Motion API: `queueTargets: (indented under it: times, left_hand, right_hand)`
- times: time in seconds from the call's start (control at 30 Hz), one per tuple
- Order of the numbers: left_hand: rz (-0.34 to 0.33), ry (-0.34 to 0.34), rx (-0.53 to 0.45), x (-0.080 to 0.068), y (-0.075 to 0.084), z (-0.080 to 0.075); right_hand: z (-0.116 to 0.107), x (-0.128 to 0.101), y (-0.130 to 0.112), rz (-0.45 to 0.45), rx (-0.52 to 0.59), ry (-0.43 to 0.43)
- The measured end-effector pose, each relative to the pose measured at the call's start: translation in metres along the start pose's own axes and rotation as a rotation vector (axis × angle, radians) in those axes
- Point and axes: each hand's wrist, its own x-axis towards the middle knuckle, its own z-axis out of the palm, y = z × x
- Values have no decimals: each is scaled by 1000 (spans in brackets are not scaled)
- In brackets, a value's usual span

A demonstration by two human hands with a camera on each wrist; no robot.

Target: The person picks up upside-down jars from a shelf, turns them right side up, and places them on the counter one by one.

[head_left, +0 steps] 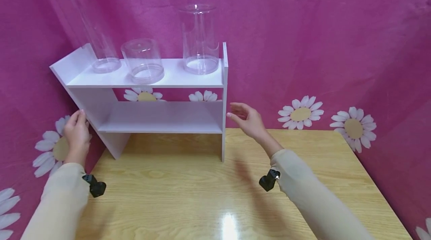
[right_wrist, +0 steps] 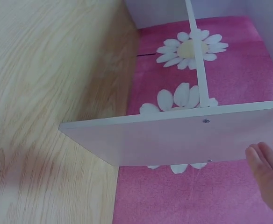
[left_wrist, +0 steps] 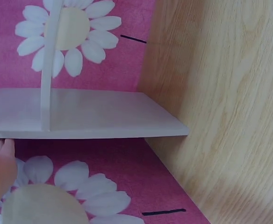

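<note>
A white two-tier shelf (head_left: 161, 116) stands on the wooden table against the pink cloth. My left hand (head_left: 76, 135) is at the outer side of its left panel (head_left: 91, 111), and in the left wrist view its fingertips (left_wrist: 4, 145) touch that panel. To the right of the right panel (right_wrist: 174, 137), my right hand (head_left: 250, 121) is held with fingers extended and nothing in it; a small gap separates it from the panel. On the top board sit a tall clear cylinder (head_left: 106, 64), a short clear cylinder (head_left: 143, 62) and a wide clear cylinder (head_left: 201, 45).
Pink cloth (head_left: 303, 53) with white daisies hangs behind the table and along both sides. The wooden table (head_left: 188, 191) reaches toward me, with its right edge slanting down to the right. Small black devices (head_left: 268, 181) are strapped at both wrists.
</note>
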Motion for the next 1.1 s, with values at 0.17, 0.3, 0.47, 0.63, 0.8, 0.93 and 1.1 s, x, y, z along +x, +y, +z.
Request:
queueTargets:
  times: [0.17,0.3,0.47,0.63,0.8,0.93,1.1]
  left_hand:
    - [-137,-79,1,3,3,1]
    - [-167,-84,-12,3,3,7]
    - [-211,-174,29,4,3,16]
    - [-258,-333,41,6,4,14]
    - [-252,-526,83,10,4,6]
    - [-227,-592,185,10,3,-2]
    - [-141,-654,342,8,4,-8]
  right_hand:
    - [4,8,-1,-15,93,16]
    - [5,10,1,-30,145,27]
    - [-4,6,3,40,191,49]
    - [-13,2,8,86,205,36]
    - [-24,-1,16,111,198,42]
    - [-33,-5,22,100,206,32]
    - [-46,-10,30,84,205,33]
